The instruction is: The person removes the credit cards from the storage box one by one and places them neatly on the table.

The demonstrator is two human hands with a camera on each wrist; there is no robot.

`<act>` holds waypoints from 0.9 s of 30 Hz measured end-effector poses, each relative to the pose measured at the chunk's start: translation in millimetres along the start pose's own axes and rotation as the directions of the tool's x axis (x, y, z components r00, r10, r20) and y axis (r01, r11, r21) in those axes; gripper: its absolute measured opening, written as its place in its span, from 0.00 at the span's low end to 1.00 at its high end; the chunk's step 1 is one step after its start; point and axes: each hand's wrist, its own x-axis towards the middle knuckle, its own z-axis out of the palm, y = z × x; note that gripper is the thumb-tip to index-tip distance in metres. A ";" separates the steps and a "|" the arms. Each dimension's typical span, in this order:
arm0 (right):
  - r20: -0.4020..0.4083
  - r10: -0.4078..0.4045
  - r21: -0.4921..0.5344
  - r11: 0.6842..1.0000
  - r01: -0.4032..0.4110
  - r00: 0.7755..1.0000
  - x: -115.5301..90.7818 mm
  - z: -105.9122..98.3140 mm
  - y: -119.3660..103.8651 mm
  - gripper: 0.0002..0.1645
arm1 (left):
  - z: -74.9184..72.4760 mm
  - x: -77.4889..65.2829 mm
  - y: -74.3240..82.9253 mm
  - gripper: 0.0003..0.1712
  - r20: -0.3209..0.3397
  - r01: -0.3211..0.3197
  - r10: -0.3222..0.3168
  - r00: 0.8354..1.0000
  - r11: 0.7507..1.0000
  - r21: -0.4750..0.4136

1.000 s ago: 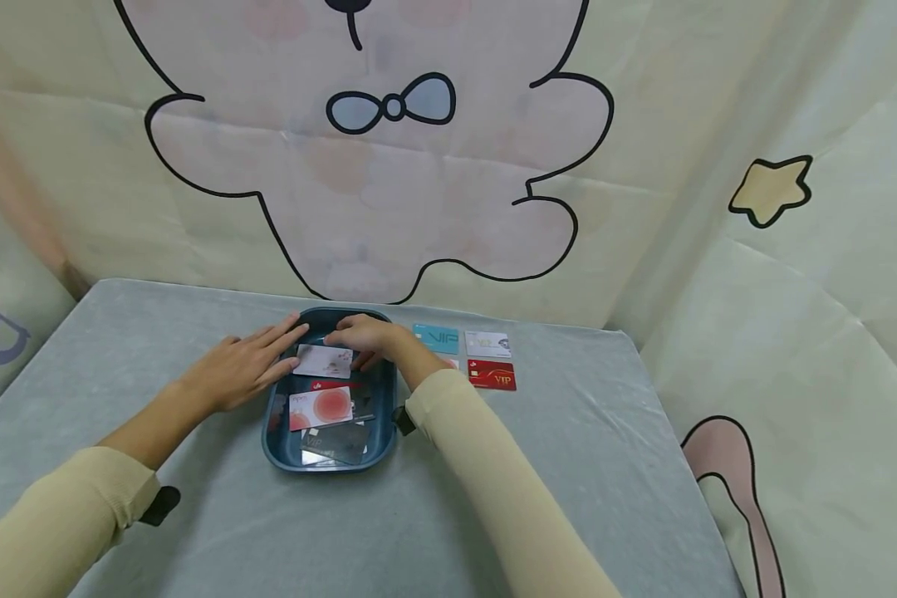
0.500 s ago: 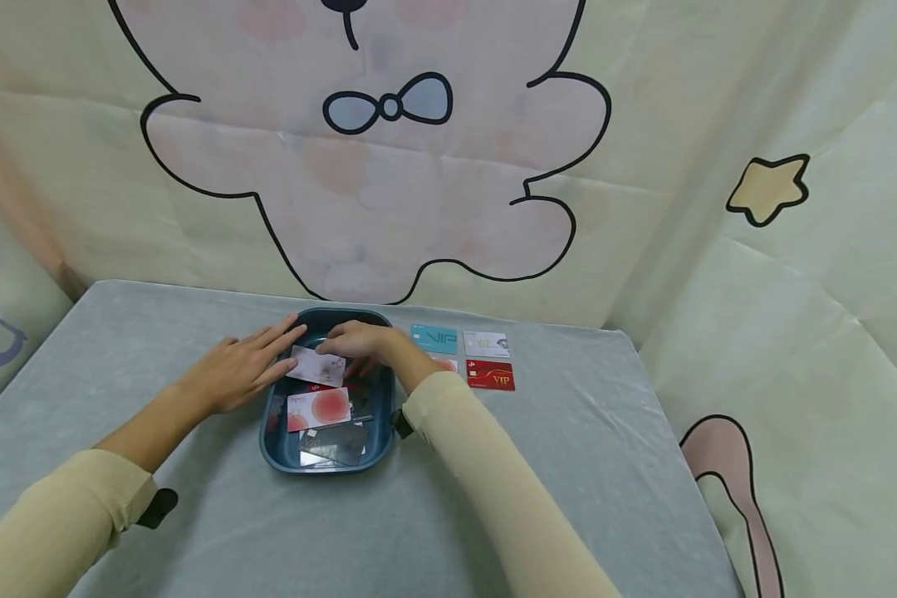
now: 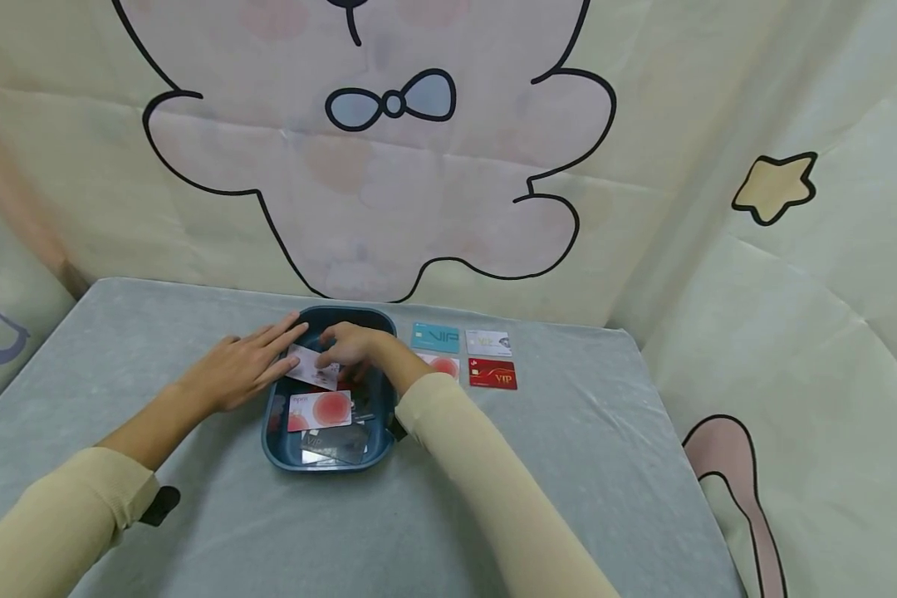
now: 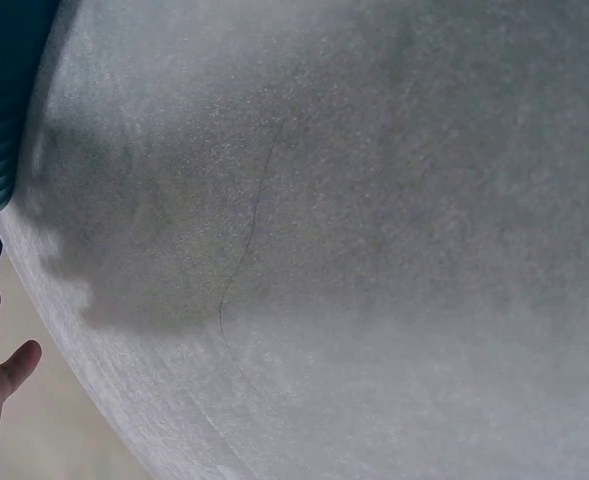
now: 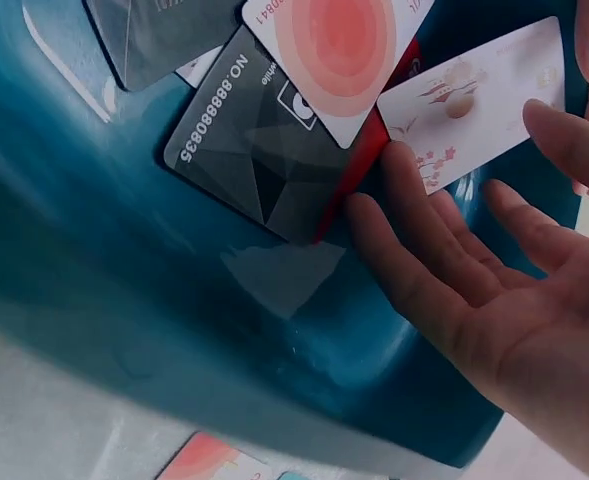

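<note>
My left hand (image 3: pixel 239 370) rests with straight fingers on the left rim of a blue tray (image 3: pixel 380 442). My right hand (image 3: pixel 355 345) reaches into the tray, fingers spread and slightly bent. Its thumb touches a white card with a flower print (image 5: pixel 474 95), and other fingertips lie by that card's edge and a red card (image 5: pixel 359 165). The white card lies tilted. Nearer the front are a white card with a pink circle (image 3: pixel 320 411) and dark grey cards (image 3: pixel 340 444), overlapping. The red card is mostly covered.
Right of the tray, cards lie in two rows on the grey cloth: a teal VIP card (image 3: pixel 436 337), a white card (image 3: pixel 487 343), a red VIP card (image 3: pixel 492 374) and a pink-circle card (image 3: pixel 443 365). A printed curtain (image 3: pixel 389 208) hangs behind the table.
The white flower card has slid left and slightly toward me, turning out of square. My right hand has moved a little the same way. The left hand stays put.
</note>
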 end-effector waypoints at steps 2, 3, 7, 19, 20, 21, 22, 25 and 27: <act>-0.012 0.000 -0.010 1.000 0.000 1.000 2.5 1.5 -0.6 0.32 | -0.4 0.3 -0.2 0.36 -0.001 0.002 -0.002 1.000 1.000 -0.002; -0.020 0.001 -0.024 1.000 -0.001 1.000 3.8 2.3 -1.1 0.33 | -0.4 0.4 -0.3 0.36 -0.001 0.002 -0.002 1.000 1.000 -0.002; -0.056 0.005 -0.129 0.992 -0.012 0.998 9.3 6.9 -5.1 0.34 | -1.0 0.8 -0.2 0.36 0.002 0.002 -0.002 1.000 1.000 -0.005; -0.148 -0.040 -0.302 0.953 -0.007 0.988 12.9 13.5 -7.7 0.11 | -3.3 2.2 1.0 0.36 0.009 0.006 -0.006 1.000 1.000 -0.015; -0.156 -0.061 -0.321 0.947 0.008 0.986 12.2 13.4 -6.6 0.08 | -3.3 2.0 1.0 0.36 0.013 0.008 -0.008 1.000 1.000 -0.017; -0.165 -0.080 -0.336 0.942 0.020 0.983 11.3 13.2 -5.7 0.06 | -3.3 1.9 1.2 0.36 0.016 0.010 -0.010 1.000 1.000 -0.018; -0.175 -0.091 -0.343 0.939 0.026 0.980 10.3 13.0 -5.1 0.05 | -3.2 1.7 1.3 0.37 0.018 0.012 -0.012 1.000 1.000 -0.019; -0.196 -0.128 -0.370 0.928 0.047 0.972 6.9 11.2 -5.0 0.03 | -2.7 1.2 1.2 0.37 0.017 0.013 -0.012 1.000 1.000 -0.021; -0.191 -0.143 -0.388 0.920 0.059 0.971 4.5 8.2 -5.6 0.03 | -2.2 0.4 0.8 0.37 0.018 0.012 -0.011 1.000 1.000 -0.021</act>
